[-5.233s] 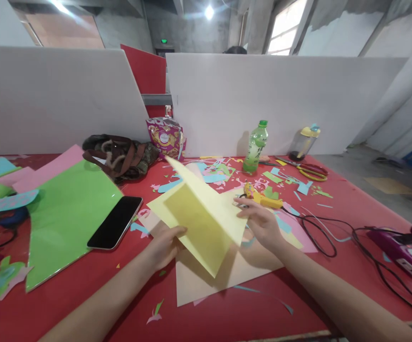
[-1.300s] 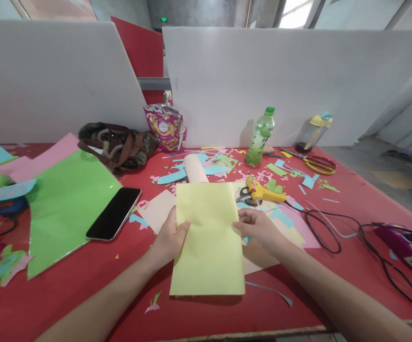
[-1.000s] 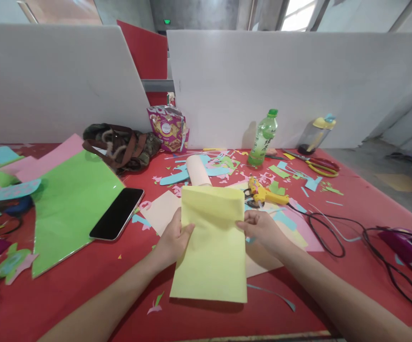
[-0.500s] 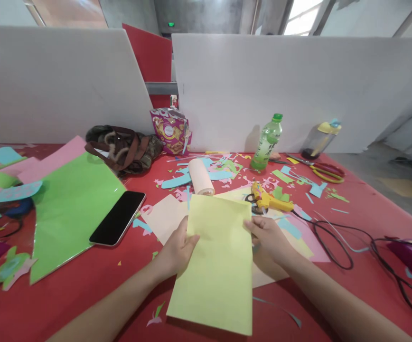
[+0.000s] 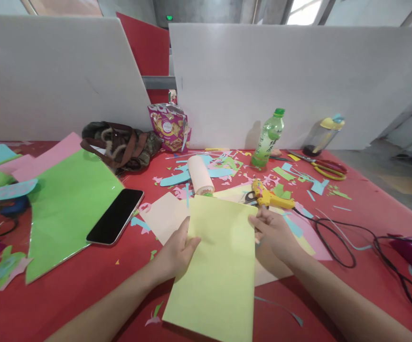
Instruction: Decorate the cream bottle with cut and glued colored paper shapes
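A pale yellow sheet of paper (image 5: 220,266), seemingly folded double, is held between my two hands above the red table. My left hand (image 5: 177,249) grips its left edge, thumb on top and fingers underneath. On the upper right edge, my right hand (image 5: 272,232) pinches the paper between thumb and fingers. Just beyond the sheet lies a pale pink paper-wrapped tube (image 5: 199,175) with a clear, green-tipped end facing me. A yellow glue gun (image 5: 272,197) rests beyond my right hand, with dark scissor handles (image 5: 251,197) beside it.
A black phone (image 5: 115,216) overlaps a green sheet (image 5: 67,204) on the left. Behind stand a camouflage bag (image 5: 124,147), a snack bag (image 5: 170,127), a green bottle (image 5: 268,138) and a clear cup (image 5: 323,137). Pliers (image 5: 329,168) and a black cable (image 5: 334,225) lie right, among paper scraps.
The paper's upper right corner and my right hand have shifted slightly right. The paper's lower edge has come a little nearer. The camera view has tilted slightly.
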Demonstrator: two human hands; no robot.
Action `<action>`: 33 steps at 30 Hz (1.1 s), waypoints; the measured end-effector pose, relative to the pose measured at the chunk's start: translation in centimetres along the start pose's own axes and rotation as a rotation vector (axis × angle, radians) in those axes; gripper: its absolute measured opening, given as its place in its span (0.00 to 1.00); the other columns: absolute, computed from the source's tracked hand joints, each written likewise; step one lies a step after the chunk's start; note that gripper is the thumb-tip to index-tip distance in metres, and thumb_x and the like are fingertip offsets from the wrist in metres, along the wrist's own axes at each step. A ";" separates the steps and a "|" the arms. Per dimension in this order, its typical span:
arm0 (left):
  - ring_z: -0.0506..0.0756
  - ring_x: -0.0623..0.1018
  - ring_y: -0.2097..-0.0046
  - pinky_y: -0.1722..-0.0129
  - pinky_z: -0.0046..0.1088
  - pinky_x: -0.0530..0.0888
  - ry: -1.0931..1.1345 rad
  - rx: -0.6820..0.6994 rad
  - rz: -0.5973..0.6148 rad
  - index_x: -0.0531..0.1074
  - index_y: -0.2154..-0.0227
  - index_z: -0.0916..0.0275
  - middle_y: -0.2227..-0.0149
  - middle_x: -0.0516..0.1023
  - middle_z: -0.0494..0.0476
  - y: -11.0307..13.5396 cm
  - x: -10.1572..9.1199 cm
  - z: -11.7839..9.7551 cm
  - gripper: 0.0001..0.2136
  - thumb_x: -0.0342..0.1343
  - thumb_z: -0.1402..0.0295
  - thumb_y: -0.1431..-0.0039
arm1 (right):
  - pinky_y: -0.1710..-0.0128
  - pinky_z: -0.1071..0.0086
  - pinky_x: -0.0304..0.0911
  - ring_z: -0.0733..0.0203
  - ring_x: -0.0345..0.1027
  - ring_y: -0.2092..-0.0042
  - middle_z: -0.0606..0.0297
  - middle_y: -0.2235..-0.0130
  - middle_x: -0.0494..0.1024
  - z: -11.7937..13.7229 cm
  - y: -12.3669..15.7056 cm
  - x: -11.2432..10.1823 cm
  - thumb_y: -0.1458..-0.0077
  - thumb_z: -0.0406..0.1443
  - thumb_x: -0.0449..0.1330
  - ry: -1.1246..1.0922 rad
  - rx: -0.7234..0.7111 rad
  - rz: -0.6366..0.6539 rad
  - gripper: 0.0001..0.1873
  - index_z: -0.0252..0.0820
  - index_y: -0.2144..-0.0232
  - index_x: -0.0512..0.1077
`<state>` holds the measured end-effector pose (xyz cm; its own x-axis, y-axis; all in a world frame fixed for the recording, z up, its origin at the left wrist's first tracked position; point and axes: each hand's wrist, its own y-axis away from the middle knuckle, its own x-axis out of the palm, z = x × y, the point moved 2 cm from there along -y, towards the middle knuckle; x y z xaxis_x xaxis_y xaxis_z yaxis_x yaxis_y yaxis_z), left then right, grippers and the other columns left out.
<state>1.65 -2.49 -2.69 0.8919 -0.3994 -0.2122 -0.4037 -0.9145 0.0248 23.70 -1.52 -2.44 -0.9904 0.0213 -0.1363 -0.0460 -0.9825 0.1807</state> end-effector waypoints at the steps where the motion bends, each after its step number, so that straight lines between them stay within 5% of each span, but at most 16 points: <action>1: 0.60 0.65 0.47 0.52 0.35 0.66 0.002 -0.004 0.007 0.53 0.46 0.65 0.49 0.66 0.63 0.0 0.0 0.0 0.23 0.47 0.69 0.47 | 0.81 0.74 0.50 0.71 0.53 0.82 0.74 0.85 0.60 -0.1 0.0 -0.1 0.57 0.43 0.56 0.020 -0.008 -0.015 0.15 0.40 0.85 0.60; 8: 0.60 0.67 0.49 0.56 0.35 0.69 0.013 -0.052 0.061 0.49 0.46 0.65 0.50 0.67 0.64 0.1 0.2 0.1 0.23 0.44 0.68 0.45 | 0.82 0.74 0.51 0.70 0.56 0.83 0.74 0.83 0.64 0.1 -0.3 -0.4 0.63 0.40 0.60 0.008 -0.047 -0.096 0.12 0.41 0.82 0.61; 17: 0.60 0.64 0.47 0.51 0.36 0.65 0.058 -0.053 0.069 0.51 0.47 0.64 0.46 0.62 0.65 0.2 0.0 0.1 0.23 0.45 0.65 0.44 | 0.82 0.74 0.54 0.68 0.57 0.84 0.72 0.88 0.62 1.2 0.8 -0.5 0.50 0.42 0.49 0.233 -0.147 -0.167 0.18 0.42 0.86 0.58; 20: 0.61 0.67 0.49 0.55 0.37 0.68 0.197 -0.122 0.074 0.49 0.47 0.64 0.47 0.62 0.66 0.2 0.0 0.2 0.24 0.46 0.63 0.45 | 0.81 0.72 0.58 0.66 0.62 0.81 0.67 0.81 0.68 1.4 1.0 -0.7 0.47 0.38 0.45 0.370 -0.349 -0.295 0.13 0.40 0.77 0.65; 23: 0.61 0.69 0.51 0.57 0.37 0.70 0.313 -0.182 0.054 0.50 0.47 0.64 0.47 0.63 0.67 0.2 0.0 0.0 0.26 0.50 0.62 0.48 | 0.68 0.65 0.64 0.58 0.68 0.64 0.56 0.62 0.73 1.7 1.2 -0.7 0.48 0.34 0.47 0.582 -0.740 -0.375 0.12 0.41 0.62 0.66; 25: 0.62 0.70 0.52 0.58 0.37 0.70 0.393 -0.242 0.076 0.51 0.48 0.64 0.47 0.63 0.66 0.2 0.2 -0.2 0.27 0.51 0.63 0.50 | 0.58 0.59 0.60 0.54 0.62 0.52 0.54 0.54 0.69 1.6 1.4 -0.4 0.51 0.31 0.50 0.749 -0.971 -0.322 0.13 0.43 0.61 0.67; 28: 0.61 0.71 0.54 0.58 0.38 0.70 0.529 -0.320 0.149 0.50 0.47 0.61 0.48 0.64 0.64 0.2 0.4 -0.5 0.29 0.53 0.67 0.52 | 0.52 0.58 0.55 0.57 0.61 0.50 0.60 0.56 0.72 1.3 1.6 -0.1 0.52 0.26 0.49 0.866 -1.124 -0.151 0.15 0.47 0.66 0.70; 33: 0.57 0.71 0.54 0.61 0.30 0.70 0.432 -0.300 0.006 0.57 0.49 0.54 0.47 0.64 0.56 -0.5 -0.4 -0.1 0.28 0.54 0.69 0.57 | 0.58 0.64 0.60 0.63 0.70 0.67 0.64 0.70 0.77 1.0 1.4 -0.2 0.52 0.26 0.47 0.721 -0.947 0.019 0.15 0.45 0.69 0.70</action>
<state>1.51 -1.83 -2.52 0.9179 -0.3368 0.2097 -0.3896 -0.8648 0.3166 23.68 -2.66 -1.21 -0.6745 0.1937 -0.7124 0.3820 -0.7342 -0.5613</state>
